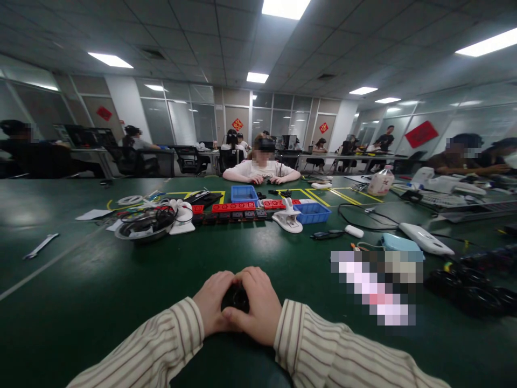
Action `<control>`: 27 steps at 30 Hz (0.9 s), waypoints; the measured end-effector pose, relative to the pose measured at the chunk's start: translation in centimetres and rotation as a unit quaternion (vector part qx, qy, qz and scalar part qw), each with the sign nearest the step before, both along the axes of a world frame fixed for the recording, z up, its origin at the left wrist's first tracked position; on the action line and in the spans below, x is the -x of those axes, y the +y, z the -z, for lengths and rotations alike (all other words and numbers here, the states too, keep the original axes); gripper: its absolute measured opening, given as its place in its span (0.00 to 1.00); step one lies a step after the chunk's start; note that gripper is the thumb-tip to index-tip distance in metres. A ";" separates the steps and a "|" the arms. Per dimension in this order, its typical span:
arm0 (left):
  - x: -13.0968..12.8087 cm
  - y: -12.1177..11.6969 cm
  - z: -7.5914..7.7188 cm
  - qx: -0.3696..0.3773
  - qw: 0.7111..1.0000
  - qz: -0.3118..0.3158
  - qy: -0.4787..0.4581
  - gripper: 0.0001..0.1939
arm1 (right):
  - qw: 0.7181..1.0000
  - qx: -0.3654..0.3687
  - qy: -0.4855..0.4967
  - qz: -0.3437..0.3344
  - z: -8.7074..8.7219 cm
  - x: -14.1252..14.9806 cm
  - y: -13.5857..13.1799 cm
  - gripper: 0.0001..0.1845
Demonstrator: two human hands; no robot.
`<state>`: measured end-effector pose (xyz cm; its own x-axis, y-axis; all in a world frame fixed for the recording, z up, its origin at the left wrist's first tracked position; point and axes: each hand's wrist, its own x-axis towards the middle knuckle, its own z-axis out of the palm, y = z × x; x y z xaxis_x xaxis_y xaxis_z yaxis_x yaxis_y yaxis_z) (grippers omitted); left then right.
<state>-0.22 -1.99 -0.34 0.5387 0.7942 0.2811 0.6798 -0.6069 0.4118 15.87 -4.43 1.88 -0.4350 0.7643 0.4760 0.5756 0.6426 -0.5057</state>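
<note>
Both hands meet low in the middle of the head view, close above the green table [161,302]. Between them is a small black round thing [239,298], mostly covered by the fingers; its kind I cannot make out. My left hand [213,299] is curled against its left side, fingertips at the top. My right hand [262,302] wraps its right side, the thumb lying across the front. The fingers of the two hands touch at the far side.
Beyond the hands lie a metal bowl of cables [141,233], a red and black strip of modules [234,208], a white clamp [288,218] and blue trays [313,213]. A wrench [40,247] lies left; black cable coils [464,288] sit right. Another person [262,164] sits opposite.
</note>
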 end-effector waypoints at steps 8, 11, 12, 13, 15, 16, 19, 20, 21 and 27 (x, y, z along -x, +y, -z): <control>-0.2 -0.3 -0.5 0.010 1.000 0.014 0.023 0.14 | 0.998 0.007 -0.047 0.031 0.1 0.5 -0.1 0.09; 0.1 -0.1 -0.4 0.017 0.999 0.029 0.009 0.14 | 1.000 0.003 -0.025 -0.002 -0.1 0.4 -0.2 0.07; 0.2 0.0 -0.3 0.020 0.999 0.038 0.003 0.13 | 1.000 -0.001 -0.015 -0.019 -0.1 0.3 -0.2 0.07; 0.2 0.1 -0.2 0.024 0.999 0.047 -0.003 0.12 | 0.999 -0.007 -0.003 -0.038 -0.1 0.3 -0.2 0.08; 0.4 0.4 -0.1 0.031 0.998 0.061 -0.008 0.11 | 0.996 -0.022 0.018 -0.089 0.0 0.2 -0.2 0.10; 0.4 0.5 0.0 0.031 0.997 0.067 -0.010 0.11 | 0.992 -0.032 0.025 -0.117 0.1 0.2 -0.2 0.11; 0.5 0.6 0.3 0.023 0.997 0.074 -0.017 0.16 | 0.982 -0.062 0.036 -0.177 0.2 0.2 -0.2 0.12; 0.5 0.7 0.4 0.020 0.997 0.075 -0.019 0.18 | 0.980 -0.070 0.041 -0.182 0.1 0.1 -0.2 0.12; 0.4 0.6 0.4 0.017 0.997 0.074 -0.018 0.19 | 0.980 -0.073 0.047 -0.179 -0.1 0.1 -0.3 0.13; 0.1 0.1 0.4 -0.004 0.999 0.034 -0.026 0.27 | 0.993 -0.040 0.052 -0.099 -0.8 0.2 -0.6 0.15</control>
<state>-0.29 -1.85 -0.73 0.5758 0.7541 0.3158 0.6150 -0.6541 0.4405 15.68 -5.00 2.66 -0.5178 0.6271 0.5819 0.3820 0.7781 -0.4987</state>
